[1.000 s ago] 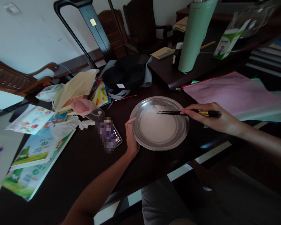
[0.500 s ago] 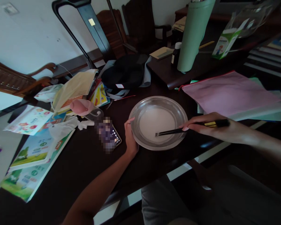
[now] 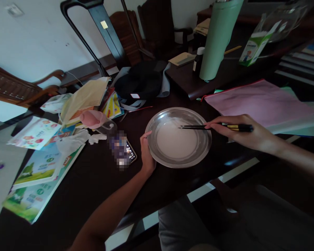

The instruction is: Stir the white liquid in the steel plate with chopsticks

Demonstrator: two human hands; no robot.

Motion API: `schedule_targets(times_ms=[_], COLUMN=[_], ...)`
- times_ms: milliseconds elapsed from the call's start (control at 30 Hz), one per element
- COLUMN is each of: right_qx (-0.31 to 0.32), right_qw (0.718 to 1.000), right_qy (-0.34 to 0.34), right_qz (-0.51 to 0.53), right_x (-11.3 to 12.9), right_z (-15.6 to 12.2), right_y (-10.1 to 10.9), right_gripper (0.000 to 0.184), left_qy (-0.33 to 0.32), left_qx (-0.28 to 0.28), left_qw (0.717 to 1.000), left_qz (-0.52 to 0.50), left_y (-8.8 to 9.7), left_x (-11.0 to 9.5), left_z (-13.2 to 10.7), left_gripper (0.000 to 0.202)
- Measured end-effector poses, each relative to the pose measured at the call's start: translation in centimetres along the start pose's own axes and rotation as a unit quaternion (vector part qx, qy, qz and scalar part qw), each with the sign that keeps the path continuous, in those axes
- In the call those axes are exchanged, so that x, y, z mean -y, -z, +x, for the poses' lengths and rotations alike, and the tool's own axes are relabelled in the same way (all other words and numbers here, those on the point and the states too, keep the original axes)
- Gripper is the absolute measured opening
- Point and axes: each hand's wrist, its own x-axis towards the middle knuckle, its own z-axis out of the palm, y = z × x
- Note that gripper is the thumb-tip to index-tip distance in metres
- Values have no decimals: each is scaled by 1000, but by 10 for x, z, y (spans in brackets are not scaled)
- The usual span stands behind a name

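Note:
A round metal bowl (image 3: 157,157) stands on the dark table, with a whitish liquid (image 3: 176,141) in its bottom. My left hand (image 3: 147,153) grips the bowl's left side, the thumb over the rim and the other fingers mostly hidden beneath. In my right hand (image 3: 235,130) is a pair of black chopsticks (image 3: 196,127) with gold bands. Their tips reach over the right rim to the far part of the liquid; whether they dip in I cannot tell. My right hand is closed round their thick ends, to the right of the bowl.
Left of the bowl lies a lit phone (image 3: 131,153), with a pink-topped clear container (image 3: 94,120) and several booklets (image 3: 36,170) beyond. A black bag (image 3: 140,82) is behind. A pink pouch (image 3: 256,101), green tumbler (image 3: 219,42) and small carton (image 3: 253,50) are at right.
My right hand and the chopsticks have moved away from me, from the near part of the liquid to the far part. My left hand stays on the bowl.

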Motion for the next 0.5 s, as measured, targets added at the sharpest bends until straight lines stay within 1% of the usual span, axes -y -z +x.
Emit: schedule_targets(times_ms=[67, 133, 233, 333, 500], right_qx=[-6, -2, 34, 77, 96], right_qw=[999, 998, 997, 995, 992], right_qy=[-36, -59, -64, -58, -6], right_qz=[-14, -20, -22, 8, 79], right_x=[0, 1, 3, 8, 11], right_z=[-10, -19, -28, -29, -16], right_y=[14, 25, 32, 22, -15], right_gripper=[47, 48, 45, 42, 32], left_qy=[1, 5, 14, 11, -22], left_qx=[-1, -2, -7, -5, 11], left_qw=[1000, 1000, 1000, 1000, 1000], left_qz=[-1, 0, -2, -4, 12], left_y=[0, 0, -1, -1, 2], left_x=[0, 1, 1, 1, 3], left_z=[0, 1, 1, 1, 1], left_gripper=[52, 51, 49, 50, 49])
